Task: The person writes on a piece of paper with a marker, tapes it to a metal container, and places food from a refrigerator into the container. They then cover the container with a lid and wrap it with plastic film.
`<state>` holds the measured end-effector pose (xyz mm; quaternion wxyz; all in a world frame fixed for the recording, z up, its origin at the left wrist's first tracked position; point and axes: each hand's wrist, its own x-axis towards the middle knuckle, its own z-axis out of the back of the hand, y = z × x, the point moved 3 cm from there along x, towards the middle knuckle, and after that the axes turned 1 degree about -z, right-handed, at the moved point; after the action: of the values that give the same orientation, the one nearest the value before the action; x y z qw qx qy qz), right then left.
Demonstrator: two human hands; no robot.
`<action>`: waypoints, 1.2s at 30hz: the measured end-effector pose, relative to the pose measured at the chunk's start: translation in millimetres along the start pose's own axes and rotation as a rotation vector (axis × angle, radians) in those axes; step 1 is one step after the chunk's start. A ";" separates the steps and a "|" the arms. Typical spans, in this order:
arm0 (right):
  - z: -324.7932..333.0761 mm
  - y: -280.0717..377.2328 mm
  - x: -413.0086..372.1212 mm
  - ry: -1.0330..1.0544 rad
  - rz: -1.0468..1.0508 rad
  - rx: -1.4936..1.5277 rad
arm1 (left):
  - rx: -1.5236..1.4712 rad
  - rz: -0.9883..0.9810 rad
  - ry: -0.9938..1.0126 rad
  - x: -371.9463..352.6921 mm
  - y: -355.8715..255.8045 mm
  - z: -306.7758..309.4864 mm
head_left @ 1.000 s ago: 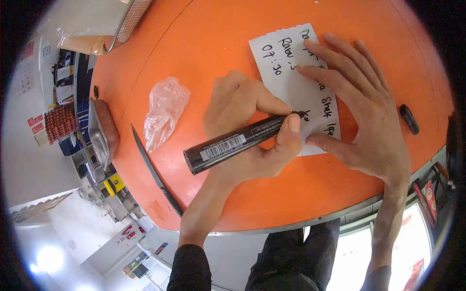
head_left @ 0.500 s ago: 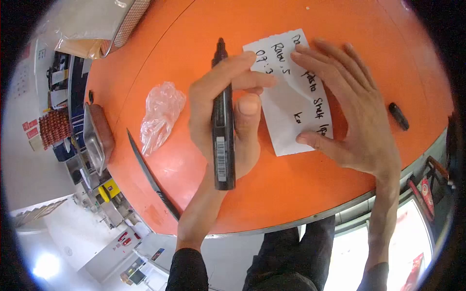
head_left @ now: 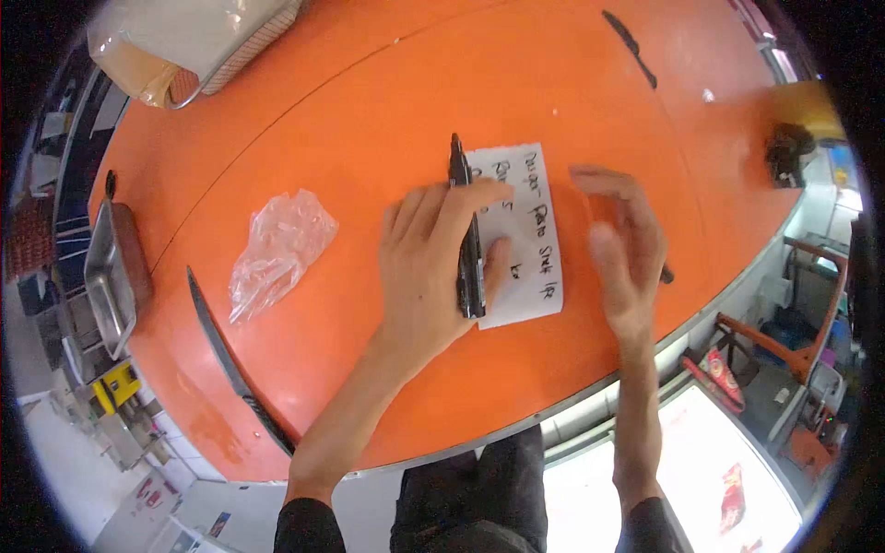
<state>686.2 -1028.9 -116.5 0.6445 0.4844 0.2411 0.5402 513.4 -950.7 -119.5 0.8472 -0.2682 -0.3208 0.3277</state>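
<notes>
- Your left hand (head_left: 429, 253) is grasping the black marker (head_left: 470, 267), over the left side of the paper (head_left: 516, 309).
- The paper lies between your hands, toward the near edge of the orange desk (head_left: 415, 101).
- Your right hand (head_left: 634, 240) is released, fingers bent, just right of the paper.
- The black cap (head_left: 667, 275) peeks out beside it.
- The clear bag (head_left: 281, 249) is left of your left hand.
- The long knife (head_left: 221, 350) is by the near left corner.
</notes>
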 end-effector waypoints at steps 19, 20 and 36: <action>-21.3 -30.2 111.0 -0.345 -0.128 0.502 | -0.052 0.058 0.071 2.2 7.9 -0.2; -21.9 -28.9 111.7 -0.347 -0.133 0.503 | -0.053 0.061 0.076 3.0 7.6 -0.1; -23.4 -42.1 110.1 -0.318 -0.086 0.564 | -0.020 0.047 0.076 3.5 5.6 -2.0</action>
<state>719.2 -915.8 -140.1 0.5367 0.7115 0.2979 0.3419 514.7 -945.0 -123.2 0.8482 -0.2966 -0.2852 0.3336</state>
